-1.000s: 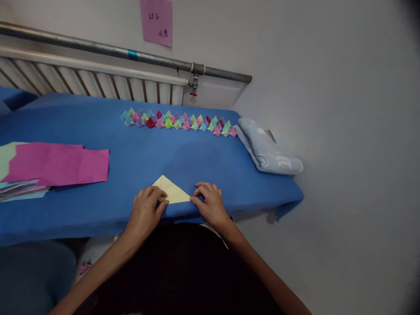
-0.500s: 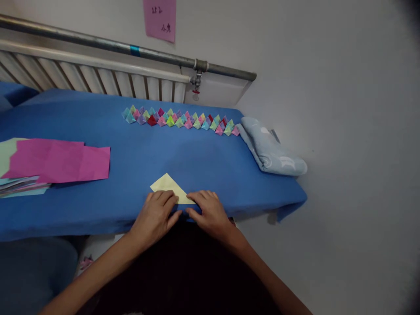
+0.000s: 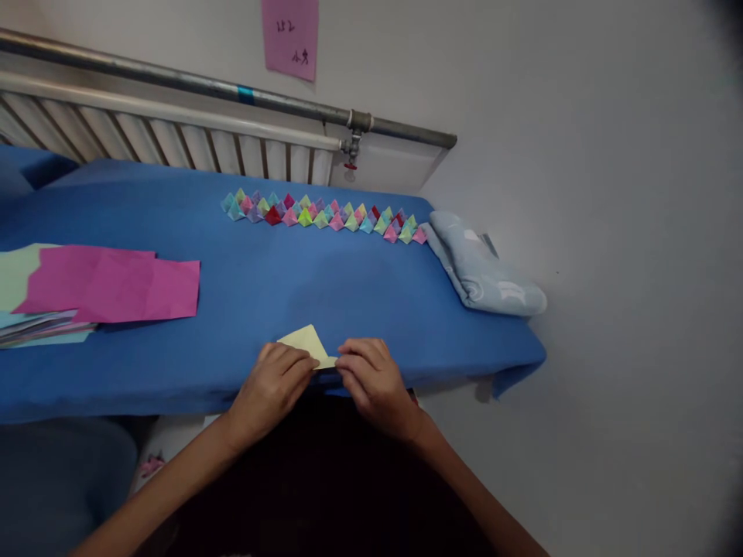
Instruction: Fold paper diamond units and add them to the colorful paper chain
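Table (image 3: 244, 286), one, draped in blue cloth; reference point for all entries below.

Yellow paper (image 3: 303, 343), one piece, folded, with a narrow flap at its right tip; at the table's near edge, about midway along, between the two hands.

Left hand (image 3: 275, 387), bare; over the table's near edge, thumb and fingertips drawn together, pinching the lower edge of the yellow paper.

Right hand (image 3: 376, 383), bare; over the table's near edge, fingers curled and closed together on the paper's right tip.

Folded paper pieces (image 3: 305, 217), many, small and pointed, mixed colours; set in close rows along the table's far side.

Magenta sheets (image 3: 116, 285), overlapping; toward the table's left end, upon a stack of assorted sheets (image 3: 49, 333).

Folded blanket (image 3: 481, 271), light blue with white motifs; at the table's right end, beside the last pieces.

Radiator (image 3: 168, 139), white, ribbed; behind the table's far edge, below a metal pipe (image 3: 174, 77).

Pink note (image 3: 290, 42), handwritten; on the wall beyond the table.
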Demonstrator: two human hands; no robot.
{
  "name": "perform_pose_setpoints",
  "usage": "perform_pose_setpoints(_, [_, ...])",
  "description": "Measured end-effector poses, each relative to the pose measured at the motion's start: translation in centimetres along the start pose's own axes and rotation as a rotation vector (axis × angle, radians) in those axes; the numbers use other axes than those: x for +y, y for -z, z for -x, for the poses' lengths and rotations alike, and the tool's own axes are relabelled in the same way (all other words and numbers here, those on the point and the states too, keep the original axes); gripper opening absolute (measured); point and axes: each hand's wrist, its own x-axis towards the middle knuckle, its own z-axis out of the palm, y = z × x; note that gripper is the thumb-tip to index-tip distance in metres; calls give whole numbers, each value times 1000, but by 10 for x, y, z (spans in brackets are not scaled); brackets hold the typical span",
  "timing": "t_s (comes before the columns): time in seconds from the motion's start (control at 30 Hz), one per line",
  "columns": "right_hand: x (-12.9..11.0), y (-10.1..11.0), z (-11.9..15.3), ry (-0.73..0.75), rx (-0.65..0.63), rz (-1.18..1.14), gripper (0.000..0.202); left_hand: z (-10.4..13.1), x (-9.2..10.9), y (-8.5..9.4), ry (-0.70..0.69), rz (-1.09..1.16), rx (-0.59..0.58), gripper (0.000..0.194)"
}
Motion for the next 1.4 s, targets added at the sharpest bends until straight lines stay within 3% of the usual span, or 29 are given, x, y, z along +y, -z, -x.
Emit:
perform_pose_setpoints(0.1, [-9, 9, -13, -119, 86, -265, 17, -8, 7, 15, 123, 220, 30, 12])
perform_pose_setpoints(0.17, [-13, 11, -22, -282, 126, -483, 36, -15, 12, 25, 257, 405, 36, 13])
perform_pose_setpoints(0.23, [-16, 9, -29, -430, 97, -682, 41, -21, 17, 32, 418, 566, 14, 18])
perform_pose_setpoints(0.3, [-17, 4, -35, -527, 32, -835, 31, -26, 20, 34, 575, 689, -22, 21])
perform_pose_setpoints(0.43, [-12, -8, -45, -639, -5, -954, 22, -26, 18, 28, 873, 874, -64, 23])
perform_pose_setpoints(0.53, [-2, -18, -49, -727, -15, -939, 19, -19, 10, 22, 952, 890, -84, 26])
perform_pose_setpoints(0.63, [11, -30, -55, -780, -118, -864, 20, -10, 1, 19, 836, 555, -98, 25])
perform_pose_setpoints(0.73, [20, -39, -65, -747, -246, -669, 23, -5, -8, 20, 556, 212, -27, 19])
perform_pose_setpoints(0.83, [26, -44, -81, -633, -371, -434, 26, -5, -15, 18, 257, 121, -24, 21])
perform_pose_setpoints(0.93, [31, -45, -94, -500, -460, -247, 31, -6, -19, 13, 87, 63, -116, 23])
perform_pose_setpoints(1.0, [32, -41, -96, -387, -440, -116, 35, -5, -21, 9, 47, 12, -142, 24])
perform_pose_setpoints(1.17, [19, -16, -63, -238, -177, 6, 24, 0, -18, 11, 8, -30, -154, 23])
perform_pose_setpoints(1.3, [5, -3, -19, -114, -338, -47, 28, 2, -14, 18, 1, -11, -231, 25])
perform_pose_setpoints(1.4, [3, -9, 2, -105, -309, 8, 36, 4, -12, 18, 13, -45, -259, 28])
